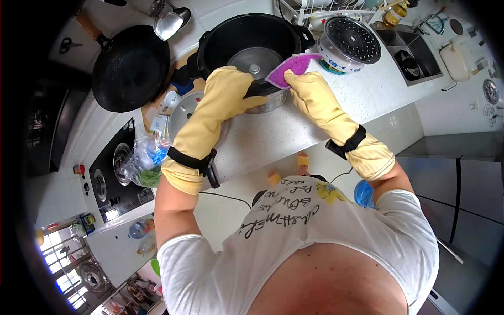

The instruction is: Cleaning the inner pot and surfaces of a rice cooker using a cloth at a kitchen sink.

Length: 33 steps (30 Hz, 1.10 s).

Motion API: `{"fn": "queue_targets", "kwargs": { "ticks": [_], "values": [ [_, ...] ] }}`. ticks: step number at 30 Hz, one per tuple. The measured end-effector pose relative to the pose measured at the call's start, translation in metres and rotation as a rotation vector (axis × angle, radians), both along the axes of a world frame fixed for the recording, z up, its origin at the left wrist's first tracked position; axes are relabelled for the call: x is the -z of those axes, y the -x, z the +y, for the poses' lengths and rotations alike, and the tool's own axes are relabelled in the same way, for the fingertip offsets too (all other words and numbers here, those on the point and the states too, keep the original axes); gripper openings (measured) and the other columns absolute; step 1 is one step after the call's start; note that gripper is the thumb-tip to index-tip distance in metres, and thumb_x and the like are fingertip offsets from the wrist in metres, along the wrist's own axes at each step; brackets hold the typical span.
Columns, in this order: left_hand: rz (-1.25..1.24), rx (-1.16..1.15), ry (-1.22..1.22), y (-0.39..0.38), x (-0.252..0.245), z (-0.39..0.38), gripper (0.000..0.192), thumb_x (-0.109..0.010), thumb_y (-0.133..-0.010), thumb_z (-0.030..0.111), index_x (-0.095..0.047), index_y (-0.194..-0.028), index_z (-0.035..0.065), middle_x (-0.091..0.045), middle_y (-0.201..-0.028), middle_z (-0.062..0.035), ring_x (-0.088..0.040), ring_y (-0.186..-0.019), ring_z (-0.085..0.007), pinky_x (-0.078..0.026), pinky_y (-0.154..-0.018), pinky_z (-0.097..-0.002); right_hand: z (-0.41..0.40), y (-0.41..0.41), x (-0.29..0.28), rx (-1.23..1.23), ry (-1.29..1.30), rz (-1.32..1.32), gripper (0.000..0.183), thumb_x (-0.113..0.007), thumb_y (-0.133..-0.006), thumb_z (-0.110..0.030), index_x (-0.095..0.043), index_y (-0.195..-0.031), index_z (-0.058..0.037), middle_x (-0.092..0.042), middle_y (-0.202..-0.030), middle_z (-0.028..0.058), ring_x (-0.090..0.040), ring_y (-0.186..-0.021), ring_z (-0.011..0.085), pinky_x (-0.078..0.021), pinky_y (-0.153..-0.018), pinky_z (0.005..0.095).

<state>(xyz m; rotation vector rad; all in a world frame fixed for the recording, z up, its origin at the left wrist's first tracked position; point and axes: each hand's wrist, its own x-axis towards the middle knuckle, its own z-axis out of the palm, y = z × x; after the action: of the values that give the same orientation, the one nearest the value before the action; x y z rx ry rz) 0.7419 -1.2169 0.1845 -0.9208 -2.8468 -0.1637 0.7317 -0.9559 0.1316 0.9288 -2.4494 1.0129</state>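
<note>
Both my hands wear yellow rubber gloves. My left hand (232,88) rests at the near rim of a large black electric cooker (252,37), its thumb pointing right along the front; the fingertips are hidden, so its grip is unclear. My right hand (309,92) pinches a purple cleaning cloth (290,70) at the cooker's right front edge. Inside the cooker the round metal base shows, with a small knob in its centre. A round lid (183,114) lies partly under my left forearm. To the right, a perforated steamer plate (352,39) sits on a white patterned pot (342,63).
A wok (132,69) hangs at the left, beside a spatula (168,25). A plastic bag with greens (149,177) lies near the gas hob (118,173). The sink (429,59) holds a black item. A dish rack (334,12) stands behind the cooker.
</note>
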Motion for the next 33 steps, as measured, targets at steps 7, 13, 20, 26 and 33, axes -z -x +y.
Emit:
{"fn": "queue_targets", "kwargs": {
  "ticks": [7,13,20,26,33],
  "values": [
    [-0.05,-0.044,0.035,-0.004,-0.012,0.007,0.046,-0.083,-0.079,0.049,-0.075,-0.078,0.0033,-0.071,-0.077,-0.0175,-0.071,-0.079,-0.0383,-0.054,-0.073,-0.0465,0.011,0.021,-0.002,0.156,-0.022,0.139,0.016,-0.059,-0.102,-0.005,-0.071,-0.109,0.0009,-0.067,-0.075,0.0177,-0.066,-0.063,0.031,-0.0508,-0.059,0.0399],
    [-0.088,-0.062,0.072,-0.005,-0.014,0.006,0.047,-0.082,-0.08,0.05,-0.075,-0.08,0.0037,-0.072,-0.077,-0.0176,-0.072,-0.079,-0.038,-0.055,-0.072,-0.0464,0.007,0.013,-0.003,0.108,0.144,-0.204,0.016,-0.059,-0.102,-0.012,-0.073,-0.099,-0.0047,-0.064,-0.069,0.0153,-0.063,-0.061,0.0307,-0.0491,-0.058,0.0424],
    [-0.035,-0.061,0.048,-0.001,-0.009,0.009,0.048,-0.082,-0.08,0.052,-0.076,-0.082,0.0047,-0.072,-0.076,-0.0164,-0.072,-0.079,-0.0369,-0.055,-0.072,-0.0458,0.011,0.011,0.001,-0.016,0.017,0.106,0.026,-0.057,-0.09,0.006,-0.069,-0.113,0.0032,-0.064,-0.072,0.0178,-0.064,-0.063,0.036,-0.0488,-0.06,0.0438],
    [-0.019,-0.133,0.042,0.01,0.001,0.025,0.048,-0.079,-0.082,0.054,-0.076,-0.079,0.006,-0.073,-0.074,-0.0138,-0.073,-0.074,-0.0337,-0.054,-0.071,-0.0446,0.004,0.02,-0.002,0.05,0.124,0.296,0.019,-0.063,-0.088,-0.001,-0.068,-0.107,-0.0018,-0.067,-0.073,0.0186,-0.068,-0.07,0.0413,-0.0523,-0.063,0.0485],
    [0.099,-0.147,-0.131,0.017,0.013,0.036,0.045,-0.086,-0.076,0.047,-0.074,-0.085,0.0041,-0.073,-0.073,-0.0136,-0.072,-0.071,-0.0333,-0.054,-0.067,-0.044,-0.007,0.011,-0.003,0.159,-0.189,0.228,0.014,-0.065,-0.086,-0.006,-0.062,-0.099,-0.0023,-0.066,-0.068,0.015,-0.068,-0.067,0.0387,-0.0531,-0.06,0.0471]
  ]
}}
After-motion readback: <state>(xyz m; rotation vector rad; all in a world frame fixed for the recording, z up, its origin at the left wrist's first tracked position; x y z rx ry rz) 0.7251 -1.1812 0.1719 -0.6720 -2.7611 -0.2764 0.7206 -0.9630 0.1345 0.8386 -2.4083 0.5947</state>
